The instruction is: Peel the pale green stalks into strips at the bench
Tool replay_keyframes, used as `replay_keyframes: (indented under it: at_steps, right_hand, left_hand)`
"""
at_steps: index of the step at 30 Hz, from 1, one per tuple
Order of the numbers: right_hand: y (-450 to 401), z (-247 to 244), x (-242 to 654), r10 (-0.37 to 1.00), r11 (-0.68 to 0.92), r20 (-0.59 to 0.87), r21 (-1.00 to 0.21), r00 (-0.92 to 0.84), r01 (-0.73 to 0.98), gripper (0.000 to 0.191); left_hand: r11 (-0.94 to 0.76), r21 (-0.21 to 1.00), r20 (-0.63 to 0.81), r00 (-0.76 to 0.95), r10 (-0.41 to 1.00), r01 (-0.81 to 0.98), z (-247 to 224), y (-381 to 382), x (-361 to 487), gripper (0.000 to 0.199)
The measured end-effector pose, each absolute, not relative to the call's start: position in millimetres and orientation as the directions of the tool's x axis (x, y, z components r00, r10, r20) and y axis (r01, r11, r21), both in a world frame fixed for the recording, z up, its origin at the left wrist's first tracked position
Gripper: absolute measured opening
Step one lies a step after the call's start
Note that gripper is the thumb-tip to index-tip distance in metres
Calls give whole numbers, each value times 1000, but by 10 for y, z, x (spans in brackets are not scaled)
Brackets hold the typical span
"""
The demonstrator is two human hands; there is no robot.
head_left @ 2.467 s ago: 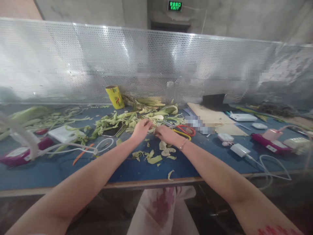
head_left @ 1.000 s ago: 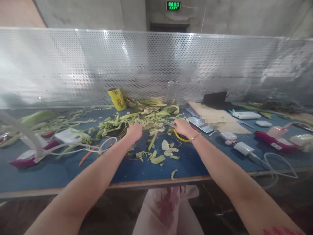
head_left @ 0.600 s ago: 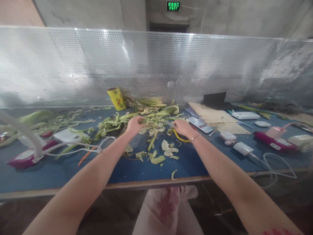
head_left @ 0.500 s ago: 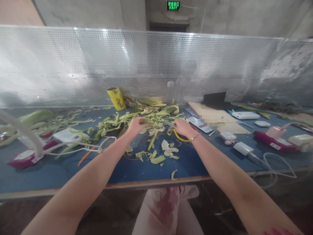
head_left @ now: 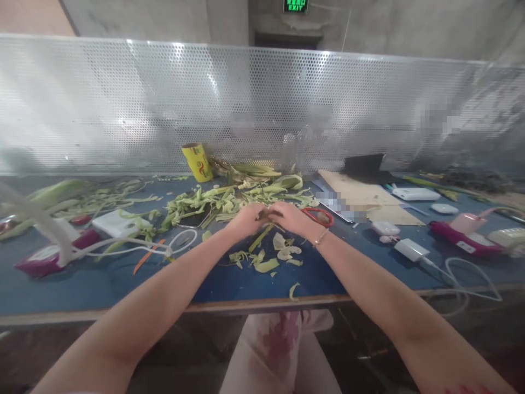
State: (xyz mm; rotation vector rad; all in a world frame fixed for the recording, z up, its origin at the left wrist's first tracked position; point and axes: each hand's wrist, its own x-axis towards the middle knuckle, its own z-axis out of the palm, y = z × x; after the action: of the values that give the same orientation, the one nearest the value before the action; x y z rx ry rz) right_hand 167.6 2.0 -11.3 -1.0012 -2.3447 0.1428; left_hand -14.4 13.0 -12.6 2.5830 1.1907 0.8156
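My left hand (head_left: 251, 218) and my right hand (head_left: 288, 217) meet over the middle of the blue table, fingertips close together. Both have curled fingers, and whatever lies between them is hidden. Just behind spreads a heap of pale green leafy strips (head_left: 197, 202), like peeled stalks or husks. Cut pale pieces (head_left: 286, 247) and a curled green scrap (head_left: 266, 265) lie on the near side of my hands. A red-orange loop (head_left: 322, 216), perhaps a handle or cord, shows beside my right wrist.
A yellow cardboard tube (head_left: 197, 162) stands at the back by a perforated metal screen (head_left: 164, 104). Purple power strips (head_left: 465, 239) with white cables flank the work area. On the right are a phone (head_left: 334, 205), brown card (head_left: 361, 189) and a white charger (head_left: 411, 250).
My hands have come together from apart, the left moving right and the right moving left. A metal blade seen at my right hand no longer shows. The view has shifted slightly.
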Motion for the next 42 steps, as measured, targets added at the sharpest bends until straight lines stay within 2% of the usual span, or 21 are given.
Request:
replay_keyframes:
  at_steps: [2, 4, 6, 9, 12, 18, 24, 30, 34, 37, 40, 42]
  right_hand:
    - [45, -119, 1694, 730, 661, 506, -351, -459, 663, 13]
    - [85, -124, 1739, 789, 569, 526, -426, -319, 703, 14]
    - [129, -139, 1794, 824, 475, 536, -479, -182, 738, 16]
    - [189, -194, 1858, 839, 395, 537, -487, -90, 779, 26]
    - [231, -270, 1880, 867, 378, 487, -499, -109, 780, 33]
    - [262, -310, 1858, 852, 440, 486, -464, -195, 769, 24]
    - [229, -244, 1837, 829, 475, 516, -449, -215, 757, 20]
    - [178, -219, 1803, 837, 477, 498, -463, -226, 747, 16]
    - [152, -192, 1803, 836, 476, 506, -479, -211, 737, 16]
    - [148, -181, 1809, 830, 484, 516, -475, -214, 735, 15]
    - [143, -178, 1793, 804, 531, 540, -463, -249, 709, 13]
    - [124, -171, 1768, 769, 592, 566, -456, -297, 664, 13]
  left_hand:
    - [-627, 363, 418, 481, 771, 690, -124, 154, -174, 22]
    - [-571, 274, 418, 438, 796, 774, -124, 186, -228, 32]
    - [-459, 143, 347, 390, 853, 877, -135, 221, -291, 34]
    - [-300, 114, 232, 268, 935, 947, -166, 272, -367, 32]
    - [-295, 143, 212, 261, 942, 945, -181, 314, -411, 29]
    - [-298, 211, 231, 249, 941, 931, -150, 349, -442, 22]
    - [-307, 221, 340, 222, 914, 925, -110, 360, -434, 23]
    - [-239, 129, 183, 214, 959, 962, -133, 344, -420, 20]
    - [-233, 139, 171, 208, 963, 962, -133, 337, -417, 18]
    - [-246, 229, 292, 175, 940, 942, -94, 326, -390, 16]
    - [-313, 531, 494, 13, 870, 788, -30, 309, -338, 8]
    - [-378, 765, 506, -124, 853, 521, 9, 292, -297, 5]
